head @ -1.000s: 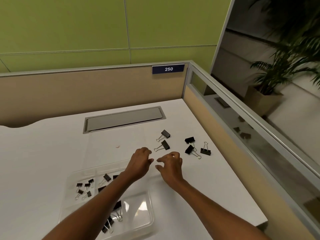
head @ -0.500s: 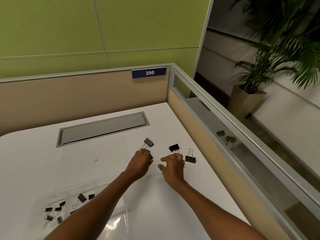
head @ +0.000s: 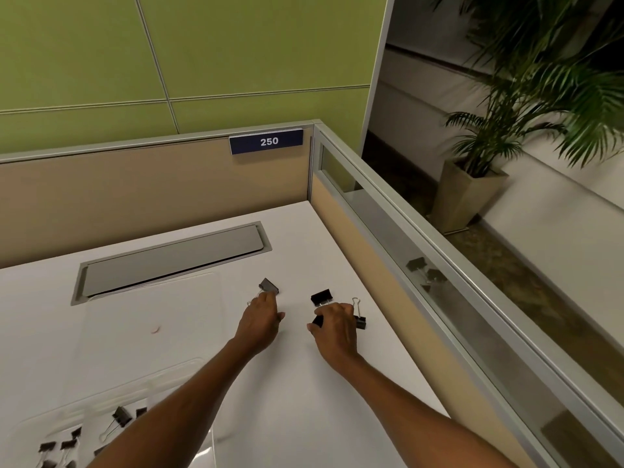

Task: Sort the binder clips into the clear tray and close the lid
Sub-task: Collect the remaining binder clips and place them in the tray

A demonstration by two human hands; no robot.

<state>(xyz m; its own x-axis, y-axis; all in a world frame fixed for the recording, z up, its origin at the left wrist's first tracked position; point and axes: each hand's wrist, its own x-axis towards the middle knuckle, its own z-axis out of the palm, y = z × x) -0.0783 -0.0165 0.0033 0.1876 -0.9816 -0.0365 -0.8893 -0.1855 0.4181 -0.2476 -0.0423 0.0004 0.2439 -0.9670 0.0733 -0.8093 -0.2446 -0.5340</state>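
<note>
Black binder clips lie on the white desk: one [head: 269,286] just beyond my left hand [head: 261,320], another [head: 321,296] beyond my right hand [head: 336,327], a third [head: 360,321] half hidden behind my right fingers. My right thumb and fingers pinch a fourth clip [head: 317,320]. My left fingers are curled down over a clip that they hide. The clear tray [head: 162,371] sits at the lower left with several clips [head: 121,415] in its compartments. Its lid [head: 152,312] lies open and flat behind it.
A grey cable hatch [head: 169,261] is set into the desk at the back. A beige partition with a "250" sign [head: 269,141] and a glass side panel [head: 405,265] bound the desk. A small red scrap [head: 156,330] lies under the lid. A potted plant [head: 472,197] stands outside.
Both hands reached farther out onto the loose clips, the left covering one and the right closing on another. My view swung right, so the tray slid toward the lower left.
</note>
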